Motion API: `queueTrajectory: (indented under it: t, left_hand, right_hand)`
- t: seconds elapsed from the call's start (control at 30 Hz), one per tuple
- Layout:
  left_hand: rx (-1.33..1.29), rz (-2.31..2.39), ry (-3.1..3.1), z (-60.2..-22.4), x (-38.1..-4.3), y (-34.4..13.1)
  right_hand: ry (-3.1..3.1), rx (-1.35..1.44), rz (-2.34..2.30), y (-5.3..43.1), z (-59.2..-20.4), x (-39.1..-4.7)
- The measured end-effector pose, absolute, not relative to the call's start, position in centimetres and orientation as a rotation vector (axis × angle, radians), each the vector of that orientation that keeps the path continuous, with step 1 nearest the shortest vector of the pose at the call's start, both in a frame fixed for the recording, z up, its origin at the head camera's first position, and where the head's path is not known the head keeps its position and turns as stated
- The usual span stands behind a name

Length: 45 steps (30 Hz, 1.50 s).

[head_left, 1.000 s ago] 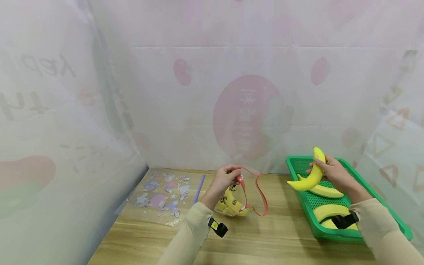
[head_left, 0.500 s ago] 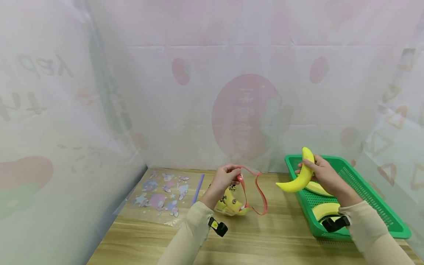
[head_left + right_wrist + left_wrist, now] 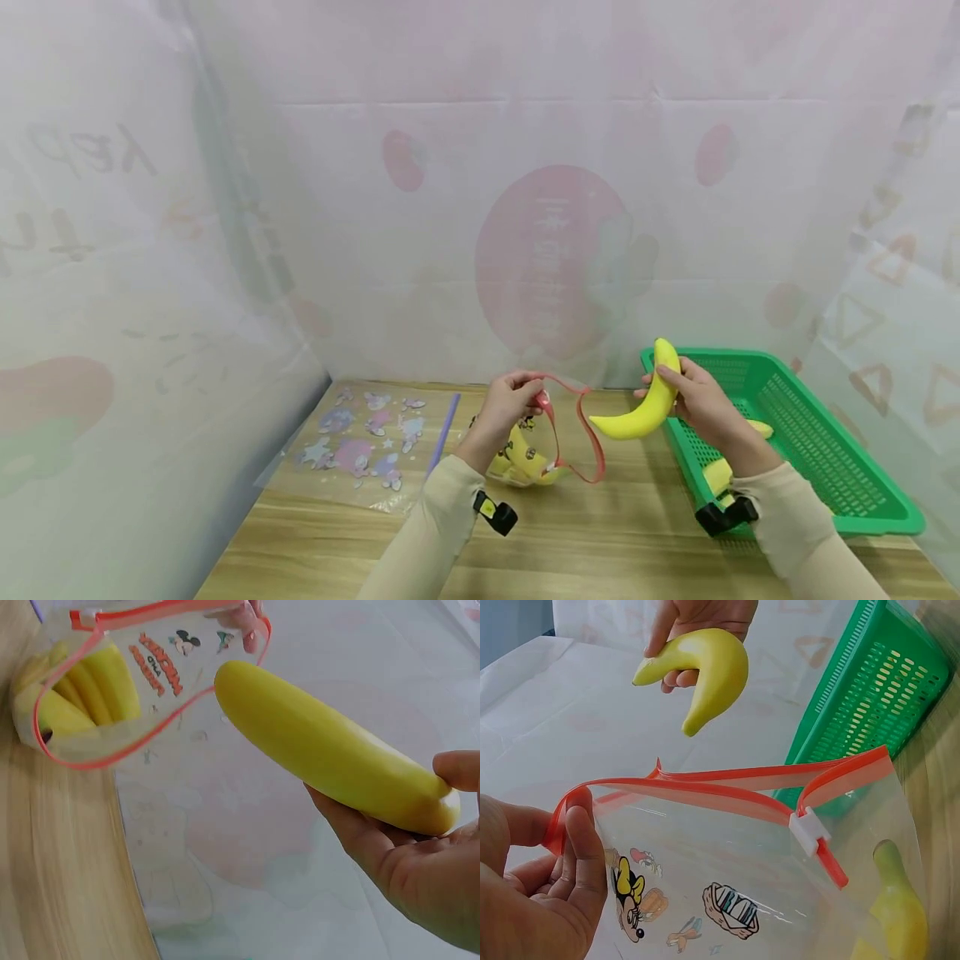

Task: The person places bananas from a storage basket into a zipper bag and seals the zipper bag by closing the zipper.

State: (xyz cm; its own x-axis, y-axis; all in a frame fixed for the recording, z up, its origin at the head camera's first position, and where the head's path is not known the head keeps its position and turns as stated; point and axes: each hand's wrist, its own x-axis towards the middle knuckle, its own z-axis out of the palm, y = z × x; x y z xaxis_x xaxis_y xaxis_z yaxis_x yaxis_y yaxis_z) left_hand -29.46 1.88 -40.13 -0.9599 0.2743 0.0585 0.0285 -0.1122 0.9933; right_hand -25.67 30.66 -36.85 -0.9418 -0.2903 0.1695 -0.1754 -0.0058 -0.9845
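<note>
My left hand point(image 3: 508, 414) pinches the red-edged mouth of a clear zip bag point(image 3: 682, 847) printed with cartoon figures. The mouth gapes toward the right, and a white slider point(image 3: 808, 831) sits on its red strip. Several bananas point(image 3: 82, 690) lie inside the bag at its bottom. A yellow banana point(image 3: 647, 410) is held up in my right hand point(image 3: 708, 406), gripped near one end between thumb and fingers. Its free tip points left at the bag's opening, apart from it. In the left wrist view this banana point(image 3: 712, 671) hangs above the bag's mouth.
A green plastic basket point(image 3: 840, 446) with more bananas point(image 3: 717, 477) stands on the right of the wooden table point(image 3: 600, 542). At the left lies a flat clear bag point(image 3: 352, 446) with pastel prints and a purple strip point(image 3: 444, 433). A printed sheet point(image 3: 420, 250) hangs behind.
My right hand has carried the banana leftward from over the green basket to near the bag's opening. The left hand keeps its hold on the bag's edge, almost unmoved.
</note>
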Motion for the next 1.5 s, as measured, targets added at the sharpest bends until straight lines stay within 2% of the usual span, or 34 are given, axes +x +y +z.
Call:
queueTrajectory:
  t: [0.77, 1.0, 1.5]
  left_hand:
    - [0.304, 2.254, 1.963, -40.3, -29.6, 2.0]
    - [0.303, 2.251, 1.963, -40.3, -29.6, 2.0]
    - [0.302, 2.251, 1.954, -40.1, -30.0, 1.8]
  right_hand:
    - [2.064, -0.557, -2.321, 24.5, -39.9, -25.4]
    - [1.888, -0.537, -2.516, 23.5, -41.1, -25.5]
    - [1.918, -0.547, -2.593, 21.4, -42.7, -24.8]
